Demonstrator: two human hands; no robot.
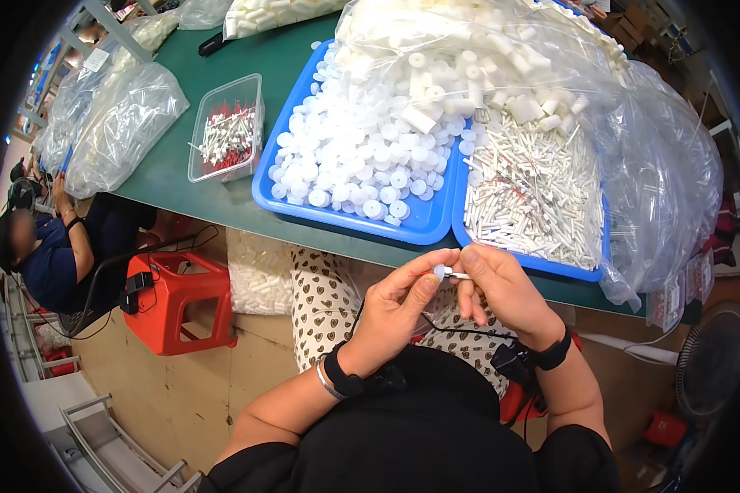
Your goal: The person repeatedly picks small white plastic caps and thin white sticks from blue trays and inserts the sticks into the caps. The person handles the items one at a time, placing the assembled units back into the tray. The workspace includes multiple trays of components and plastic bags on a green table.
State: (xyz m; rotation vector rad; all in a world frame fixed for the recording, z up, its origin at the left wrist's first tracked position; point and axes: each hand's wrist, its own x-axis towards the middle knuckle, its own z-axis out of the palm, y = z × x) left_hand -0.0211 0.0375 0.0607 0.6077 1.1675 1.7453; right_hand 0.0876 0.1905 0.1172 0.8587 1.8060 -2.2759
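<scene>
Green table (168, 177) is stretching past the grip, blue trays (426, 223) of white bits (353, 156) sitting just beyond it, while the left hand (393, 314) is pinching a little white disc (440, 272) and the right hand (506, 289) is holding a skinny white stick (459, 276) against it, right between the two hands.

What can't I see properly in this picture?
In the head view:
Small translucent white disc: partly covered by the left hand.
Clear plastic bag of cream cylinders: cut off by the top edge.
Right blue plastic tray: its back is hidden beneath piled white pieces.
Red-and-white pieces in the clear plastic box: too small to tell apart.
</scene>
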